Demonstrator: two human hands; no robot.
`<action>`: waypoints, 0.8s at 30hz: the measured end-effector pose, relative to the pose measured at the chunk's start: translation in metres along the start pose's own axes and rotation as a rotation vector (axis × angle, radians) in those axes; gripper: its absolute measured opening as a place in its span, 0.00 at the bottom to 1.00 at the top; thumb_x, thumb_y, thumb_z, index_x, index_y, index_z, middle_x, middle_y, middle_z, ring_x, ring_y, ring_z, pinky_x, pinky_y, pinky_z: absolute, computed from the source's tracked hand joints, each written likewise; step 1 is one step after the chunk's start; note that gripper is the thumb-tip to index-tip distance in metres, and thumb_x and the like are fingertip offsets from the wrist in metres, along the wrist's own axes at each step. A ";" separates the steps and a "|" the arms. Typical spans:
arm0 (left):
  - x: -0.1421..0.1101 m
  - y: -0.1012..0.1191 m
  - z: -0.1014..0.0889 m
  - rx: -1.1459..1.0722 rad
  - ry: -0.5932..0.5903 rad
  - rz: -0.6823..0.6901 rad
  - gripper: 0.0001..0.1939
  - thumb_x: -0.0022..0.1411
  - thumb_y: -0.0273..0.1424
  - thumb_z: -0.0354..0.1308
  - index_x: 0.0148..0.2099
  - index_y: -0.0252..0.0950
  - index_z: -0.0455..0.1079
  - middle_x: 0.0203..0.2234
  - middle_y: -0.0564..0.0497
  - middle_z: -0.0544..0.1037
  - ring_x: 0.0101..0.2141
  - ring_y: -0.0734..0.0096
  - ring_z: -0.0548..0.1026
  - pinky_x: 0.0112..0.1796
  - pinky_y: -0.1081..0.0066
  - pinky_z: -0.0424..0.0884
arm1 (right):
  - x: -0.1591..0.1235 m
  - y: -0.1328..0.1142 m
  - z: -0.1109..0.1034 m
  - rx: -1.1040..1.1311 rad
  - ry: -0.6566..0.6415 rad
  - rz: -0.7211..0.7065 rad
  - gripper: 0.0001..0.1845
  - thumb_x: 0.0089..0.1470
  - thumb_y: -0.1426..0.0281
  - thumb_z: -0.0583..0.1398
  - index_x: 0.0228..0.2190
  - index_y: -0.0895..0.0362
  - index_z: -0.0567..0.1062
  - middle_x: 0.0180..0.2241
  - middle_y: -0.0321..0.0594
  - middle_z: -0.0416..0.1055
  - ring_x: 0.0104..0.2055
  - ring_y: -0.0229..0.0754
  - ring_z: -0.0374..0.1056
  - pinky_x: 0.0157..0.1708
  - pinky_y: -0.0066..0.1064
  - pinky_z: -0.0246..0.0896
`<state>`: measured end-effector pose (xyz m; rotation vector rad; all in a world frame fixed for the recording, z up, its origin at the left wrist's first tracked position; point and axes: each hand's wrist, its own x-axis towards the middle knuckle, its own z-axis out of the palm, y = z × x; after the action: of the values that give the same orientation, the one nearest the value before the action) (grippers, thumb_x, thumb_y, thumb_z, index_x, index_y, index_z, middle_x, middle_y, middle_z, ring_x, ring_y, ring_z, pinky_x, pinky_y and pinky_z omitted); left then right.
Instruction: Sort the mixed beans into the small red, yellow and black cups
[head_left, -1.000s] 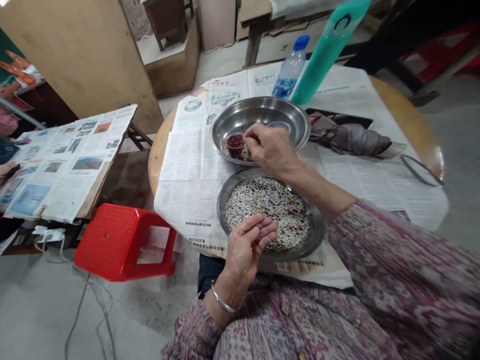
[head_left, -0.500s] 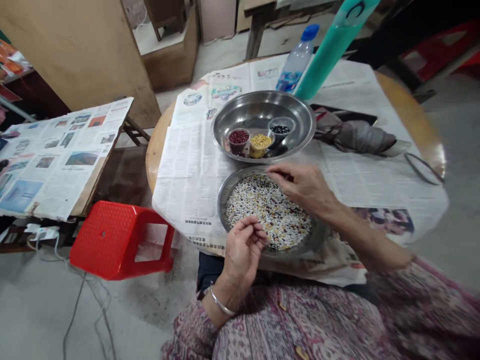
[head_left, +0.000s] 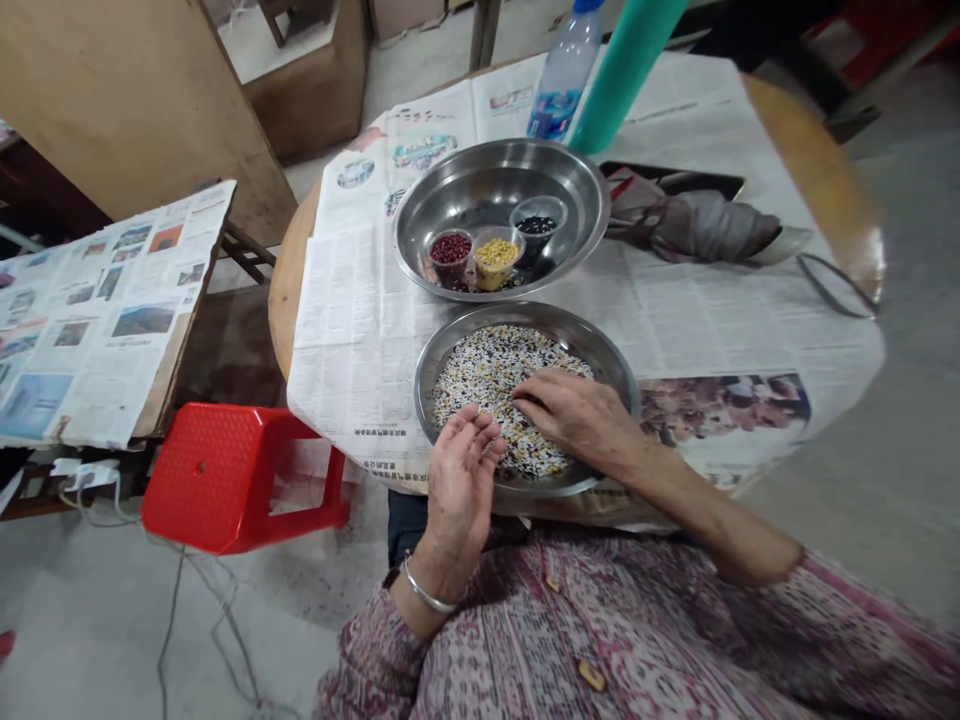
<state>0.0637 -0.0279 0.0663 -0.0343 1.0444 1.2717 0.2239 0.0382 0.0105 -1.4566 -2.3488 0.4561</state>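
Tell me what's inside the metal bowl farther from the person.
The farther bowl holds three clear cups: a red-bean cup, a yellow-bean cup and a black-bean cup. Some loose dark bits lie beside them. The bowl's floor under the cups is covered.

through my camera i have the near bowl point(head_left: 600, 345) on newspaper point(head_left: 345, 300) atop the table point(head_left: 795, 130), grain mix point(head_left: 480, 370) inside, my right hand point(head_left: 581, 415) over its right part, my left hand point(head_left: 461, 480) at its near left edge; behind it, the far bowl point(head_left: 450, 190) holds three cups point(head_left: 496, 262); the bottle point(head_left: 562, 85) stands beyond, a bundle point(head_left: 712, 225) lies to the right, and the stool point(head_left: 210, 470) is left of the table
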 end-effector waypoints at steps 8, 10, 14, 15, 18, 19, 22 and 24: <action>0.000 0.000 -0.002 -0.020 -0.036 -0.006 0.06 0.66 0.23 0.57 0.44 0.32 0.73 0.36 0.48 0.77 0.35 0.76 0.77 0.41 0.75 0.73 | 0.001 -0.003 0.003 -0.062 0.042 0.005 0.11 0.63 0.70 0.54 0.33 0.56 0.76 0.35 0.44 0.77 0.38 0.45 0.73 0.37 0.34 0.63; 0.001 -0.001 -0.003 -0.029 -0.036 -0.008 0.06 0.66 0.23 0.58 0.44 0.32 0.74 0.36 0.48 0.78 0.35 0.76 0.77 0.41 0.75 0.72 | 0.003 -0.003 -0.003 -0.008 0.085 0.012 0.10 0.62 0.70 0.55 0.33 0.55 0.75 0.36 0.43 0.77 0.37 0.44 0.72 0.35 0.34 0.62; 0.004 -0.003 -0.005 -0.048 -0.042 -0.005 0.06 0.65 0.23 0.59 0.44 0.32 0.74 0.36 0.49 0.77 0.35 0.76 0.77 0.40 0.75 0.72 | 0.028 -0.012 -0.026 0.144 0.116 0.022 0.07 0.58 0.68 0.57 0.30 0.53 0.74 0.30 0.40 0.76 0.30 0.42 0.69 0.31 0.34 0.60; 0.005 -0.003 -0.006 -0.050 -0.047 -0.001 0.06 0.65 0.23 0.59 0.44 0.32 0.74 0.36 0.49 0.77 0.35 0.76 0.77 0.39 0.75 0.72 | 0.040 -0.016 -0.033 0.176 0.135 0.021 0.06 0.57 0.68 0.57 0.29 0.53 0.73 0.28 0.39 0.75 0.29 0.41 0.68 0.30 0.34 0.59; 0.006 -0.004 -0.008 -0.044 -0.044 0.008 0.06 0.64 0.23 0.61 0.44 0.32 0.75 0.37 0.48 0.77 0.35 0.76 0.77 0.38 0.76 0.71 | 0.088 -0.029 -0.056 0.234 0.251 0.025 0.03 0.55 0.70 0.59 0.30 0.53 0.73 0.27 0.38 0.75 0.27 0.41 0.67 0.31 0.35 0.60; 0.006 -0.003 -0.008 -0.036 -0.035 0.011 0.06 0.64 0.23 0.61 0.44 0.32 0.75 0.37 0.48 0.77 0.35 0.76 0.77 0.37 0.76 0.71 | 0.106 -0.033 -0.063 0.235 0.278 0.019 0.03 0.56 0.70 0.59 0.31 0.54 0.74 0.29 0.39 0.76 0.29 0.41 0.68 0.33 0.35 0.62; 0.005 -0.002 -0.007 -0.003 -0.002 0.014 0.07 0.63 0.24 0.62 0.44 0.33 0.75 0.39 0.48 0.77 0.37 0.73 0.77 0.39 0.75 0.71 | 0.146 -0.038 -0.076 0.247 0.322 0.043 0.06 0.57 0.73 0.59 0.38 0.56 0.75 0.35 0.42 0.78 0.34 0.41 0.70 0.40 0.35 0.64; 0.004 -0.002 -0.006 0.008 0.007 0.012 0.07 0.63 0.25 0.61 0.45 0.34 0.75 0.40 0.47 0.77 0.39 0.72 0.78 0.40 0.74 0.71 | 0.152 -0.036 -0.078 0.248 0.337 0.067 0.10 0.57 0.73 0.60 0.42 0.57 0.76 0.36 0.43 0.79 0.35 0.41 0.70 0.41 0.36 0.65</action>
<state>0.0616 -0.0287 0.0592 -0.0269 1.0574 1.2787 0.1669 0.1673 0.1133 -1.3767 -1.9137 0.4599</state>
